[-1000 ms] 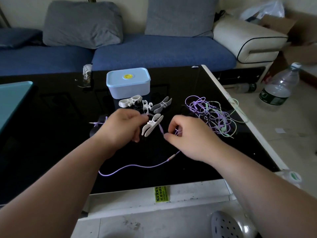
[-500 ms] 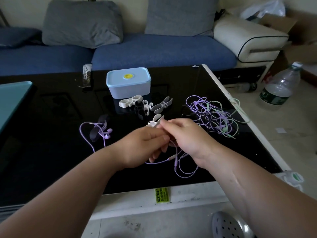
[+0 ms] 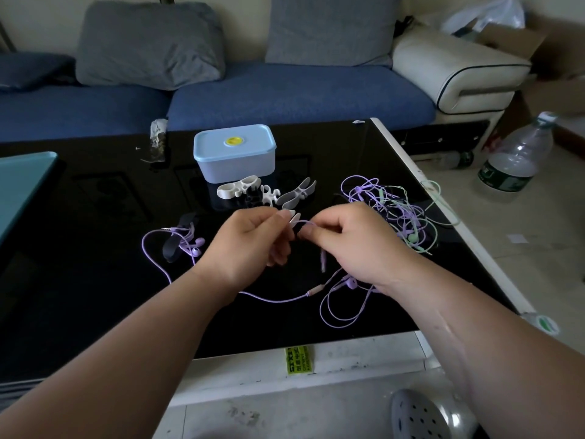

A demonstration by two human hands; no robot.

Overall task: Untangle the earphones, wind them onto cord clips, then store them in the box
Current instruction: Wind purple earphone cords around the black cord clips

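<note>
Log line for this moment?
step: winding; left hand: holds white cord clip; right hand: pinches purple cord; box: lid on; tangled pile: beside right hand

Just before the pale-blue lidded plastic box point(image 3: 234, 153) lie white plastic cord clips point(image 3: 239, 186), the tangled purple-and-green earphone heap point(image 3: 389, 210) off to its right (and nearer), a loose purple earphone set point(image 3: 193, 245) front-left of it.

The left hand point(image 3: 250, 245) pinches a white cord clip point(image 3: 293, 218). The right hand point(image 3: 354, 245) pinches the purple earphone cable point(image 3: 305, 222) against it, above the black table point(image 3: 95, 217).
</note>
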